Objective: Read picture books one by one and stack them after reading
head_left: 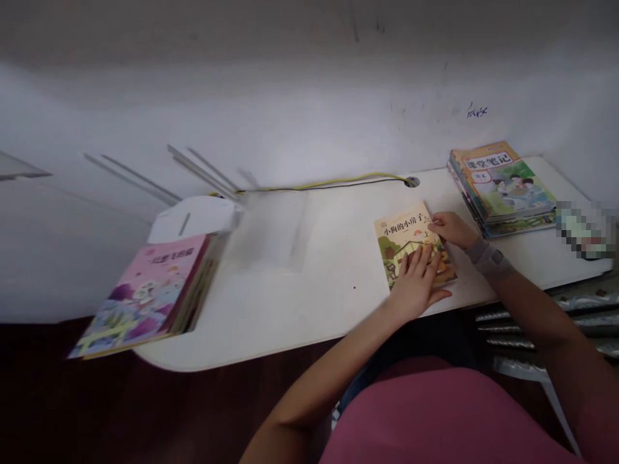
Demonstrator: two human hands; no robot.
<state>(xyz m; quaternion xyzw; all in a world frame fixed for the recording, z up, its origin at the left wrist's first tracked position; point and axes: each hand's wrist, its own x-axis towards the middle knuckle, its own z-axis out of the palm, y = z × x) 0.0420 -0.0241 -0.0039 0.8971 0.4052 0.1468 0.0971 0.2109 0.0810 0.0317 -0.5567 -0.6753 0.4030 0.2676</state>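
A thin picture book [400, 235] with a cream and green cover lies on the white desk, in front of my body. My left hand [413, 283] rests flat on its lower part, fingers spread over the cover. At the upper right edge of the same book, my right hand [452, 229] has its fingers closed on the border; a band circles that wrist. Part of the cover is hidden under my left hand.
A stack of books [507, 180] stands at the desk's right, beside a pixelated item [583, 229]. At the left end is another stack with a pink cover [159, 277], near a blurred clear stand [265, 225]. A yellow cable [338, 181] runs along the wall to a hole.
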